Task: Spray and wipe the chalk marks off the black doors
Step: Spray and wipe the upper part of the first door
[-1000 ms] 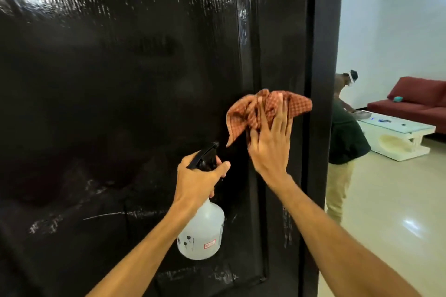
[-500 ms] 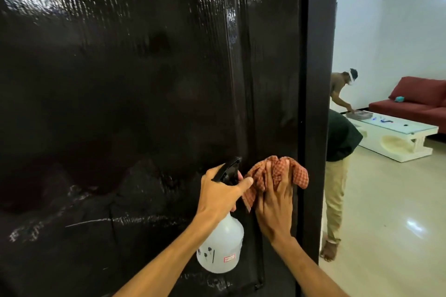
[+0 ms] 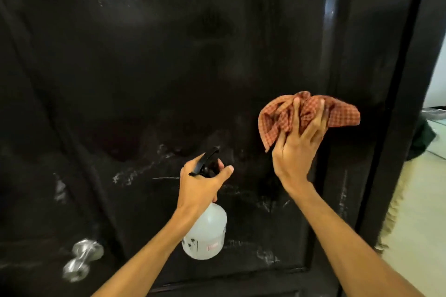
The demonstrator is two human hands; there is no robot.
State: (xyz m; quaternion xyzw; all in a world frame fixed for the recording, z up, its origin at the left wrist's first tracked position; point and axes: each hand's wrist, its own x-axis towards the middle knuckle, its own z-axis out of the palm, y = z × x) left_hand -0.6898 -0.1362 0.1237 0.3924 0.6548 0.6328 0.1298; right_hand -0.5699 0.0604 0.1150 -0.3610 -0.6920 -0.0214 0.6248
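White chalk marks (image 3: 135, 173) streak the lower half of the glossy black wooden door (image 3: 169, 55), running in a smeared band at about hand height, with fainter patches lower down near the panel's bottom edge. The upper door shines wet and looks free of chalk, so the remaining work seems to lie low.

The right hand (image 3: 296, 152) bunches an orange checked cloth (image 3: 342, 117) in its curled fingers, held up above the smears, probably poised for a downward pass. Through the blur I cannot tell whether the cloth touches the door.

The left hand (image 3: 200, 183) grips the neck of a translucent white plastic spray bottle (image 3: 207, 234), its black trigger head aimed at the chalk band, ready to wet it.

A round silver metal doorknob (image 3: 82, 258) sits at lower left.
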